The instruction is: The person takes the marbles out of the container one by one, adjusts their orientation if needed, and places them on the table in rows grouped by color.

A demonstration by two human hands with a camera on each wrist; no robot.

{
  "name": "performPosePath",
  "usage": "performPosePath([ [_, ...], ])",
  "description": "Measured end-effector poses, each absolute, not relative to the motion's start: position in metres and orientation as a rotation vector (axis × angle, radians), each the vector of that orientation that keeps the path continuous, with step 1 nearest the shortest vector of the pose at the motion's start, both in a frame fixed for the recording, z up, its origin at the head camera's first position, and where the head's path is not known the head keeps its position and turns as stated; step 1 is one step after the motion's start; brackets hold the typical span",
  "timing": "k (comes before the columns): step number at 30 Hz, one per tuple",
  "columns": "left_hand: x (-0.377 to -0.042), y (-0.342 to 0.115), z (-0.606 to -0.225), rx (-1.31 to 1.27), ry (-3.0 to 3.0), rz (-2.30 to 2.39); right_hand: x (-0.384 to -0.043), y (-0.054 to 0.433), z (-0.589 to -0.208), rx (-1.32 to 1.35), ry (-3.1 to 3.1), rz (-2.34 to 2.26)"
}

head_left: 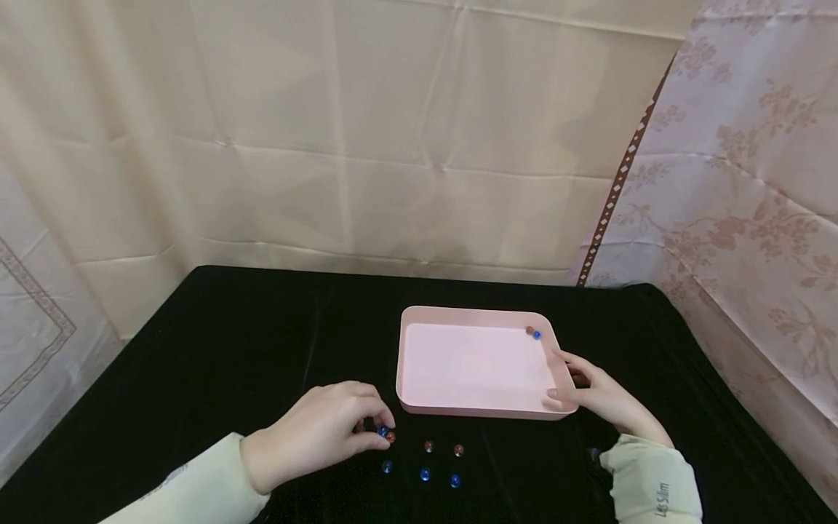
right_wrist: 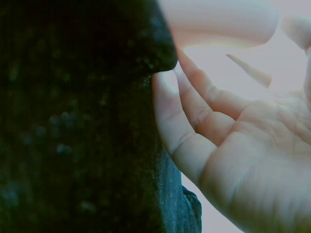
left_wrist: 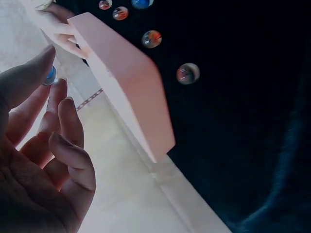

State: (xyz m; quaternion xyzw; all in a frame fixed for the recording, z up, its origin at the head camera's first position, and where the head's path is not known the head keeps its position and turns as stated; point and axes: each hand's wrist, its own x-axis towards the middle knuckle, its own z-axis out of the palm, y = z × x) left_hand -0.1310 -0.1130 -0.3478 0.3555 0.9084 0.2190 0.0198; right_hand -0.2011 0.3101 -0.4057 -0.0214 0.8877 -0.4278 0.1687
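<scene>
My left hand [head_left: 327, 426] pinches a blue glass marble [left_wrist: 50, 76] between its thumb and a fingertip, just off the tray's front left corner. Right by those fingertips is a reddish marble [head_left: 390, 437]; whether it is touched cannot be told. On the black cloth lie two more reddish marbles [head_left: 428, 446] and three blue marbles [head_left: 425, 474]. At the right end of the shallow pink tray [head_left: 484, 413], my right hand [head_left: 605, 397] grips the rim with thumb and fingers. Inside the tray's far right corner sit one reddish marble [head_left: 529, 330] and one blue marble [head_left: 537, 335].
A black cloth [head_left: 262, 349] covers the table. Behind it hangs a cream curtain [head_left: 366, 145], with a flowered pink cloth [head_left: 753, 182] on the right and a white bordered cloth [head_left: 39, 313] on the left.
</scene>
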Motion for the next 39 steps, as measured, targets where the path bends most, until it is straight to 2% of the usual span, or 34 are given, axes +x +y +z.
performPosePath([
  [17,-0.129,-0.134,-0.380,0.876,2.730,0.729,-0.204,0.311,-0.406,-0.045,2.528,-1.187],
  [39,-0.135,-0.141,-0.399,0.912,2.688,0.625,-0.203,0.313,-0.407,-0.062,2.528,-1.188],
])
